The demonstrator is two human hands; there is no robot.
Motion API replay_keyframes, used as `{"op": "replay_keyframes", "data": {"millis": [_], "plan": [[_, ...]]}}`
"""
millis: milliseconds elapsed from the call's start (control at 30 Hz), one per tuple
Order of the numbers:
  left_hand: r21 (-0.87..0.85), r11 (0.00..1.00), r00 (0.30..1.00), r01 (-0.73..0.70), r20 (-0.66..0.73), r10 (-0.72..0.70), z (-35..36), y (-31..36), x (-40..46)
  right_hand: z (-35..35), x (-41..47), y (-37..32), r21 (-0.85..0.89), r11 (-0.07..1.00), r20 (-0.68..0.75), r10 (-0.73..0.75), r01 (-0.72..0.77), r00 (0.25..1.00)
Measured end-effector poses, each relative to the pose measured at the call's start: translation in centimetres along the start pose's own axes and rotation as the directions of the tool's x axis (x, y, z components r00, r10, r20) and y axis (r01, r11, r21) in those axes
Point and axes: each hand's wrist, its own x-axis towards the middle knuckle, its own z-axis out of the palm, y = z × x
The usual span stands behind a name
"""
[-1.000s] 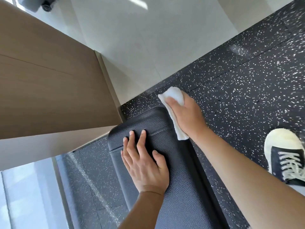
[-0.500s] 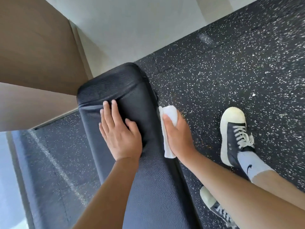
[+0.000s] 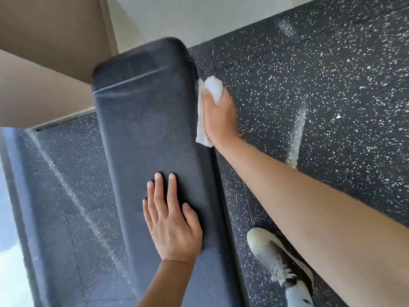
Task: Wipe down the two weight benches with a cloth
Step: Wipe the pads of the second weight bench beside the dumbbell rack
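Your left hand (image 3: 171, 227) lies flat, fingers straight, on the black padded weight bench (image 3: 155, 138). Your sneaker (image 3: 277, 260) stands on the speckled rubber floor (image 3: 321, 96) beside it. Farther on, your right hand (image 3: 219, 116) presses a white cloth (image 3: 202, 127) against the bench's right side edge, near its far end.

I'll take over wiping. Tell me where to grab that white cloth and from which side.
Pinch the cloth's free lower flap hanging below the right hand, coming from the bench's right side. Its upper part is pressed against the pad edge under the fingers, so only the flap is exposed.
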Motion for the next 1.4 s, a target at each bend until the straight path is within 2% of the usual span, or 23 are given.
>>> {"op": "replay_keyframes", "data": {"millis": [167,300,367,500,633,800,867,933,1067,1167,1267,1400], "plan": [[0.001,1.000,0.999,0.004,-0.036,-0.004,0.3,-0.1,-0.1,-4.0,-12.1,7.5,0.018,0.999,0.002,0.037,-0.037,0.999],[0.005,1.000,0.998,-0.014,-0.065,0.015,0.5,-0.3,-0.2,-6.8,-20.5,10.7,0.059,0.998,-0.012,0.023,-0.022,1.000],[0.005,1.000,0.996,-0.025,-0.084,0.026,0.8,-0.5,-0.3,-6.7,-20.8,11.1,0.060,0.998,-0.014,0.027,-0.026,1.000],[0.005,0.999,0.993,-0.038,-0.116,0.038,0.9,-0.5,-0.3,-4.6,-13.8,8.8,0.045,0.996,-0.022,0.080,-0.078,0.997],[-0.025,0.999,0.989,-0.048,-0.139,0.044,0.6,-0.1,-0.6,-3.4,-9.2,6.6,0.032,0.999,-0.030,0.039,-0.038,0.999],[-0.149,0.982,0.962,0.114,-0.231,-0.147,0.3,0.2,-2.1,-5.8,-17.6,11.7,0.009,1.000,-0.036,0.027,-0.027,0.999],[-0.206,0.965,0.954,0.161,-0.220,-0.206,0.2,0.5,-4.1,-7.6,-22.9,14.5,0.031,0.998,-0.030,0.062,-0.061,0.998],[-0.211,0.964,0.962,0.163,-0.183,-0.203,0.3,0.8,-7.6,-9.3,-27.8,17.3,0.055,0.992,-0.016,0.119,-0.118,0.993],[-0.134,0.988,0.992,0.082,-0.085,-0.094,0.3,-0.7,-17.9,-12.4,-36.1,22.5,-0.007,0.981,0.012,0.196,-0.196,0.981],[-0.052,0.991,0.992,0.124,-0.029,-0.125,0.6,-2.1,-26.7,-14.3,-40.7,25.2,-0.072,0.969,0.011,0.236,-0.234,0.972],[-0.011,0.982,0.981,0.191,-0.020,-0.191,1.1,-2.0,-32.7,-14.9,-41.3,25.2,-0.103,0.959,0.031,0.268,-0.264,0.963],[-0.025,0.969,0.968,0.247,-0.045,-0.248,1.5,-2.0,-33.5,-12.0,-33.7,21.9,-0.057,0.974,0.019,0.221,-0.220,0.975]]}}
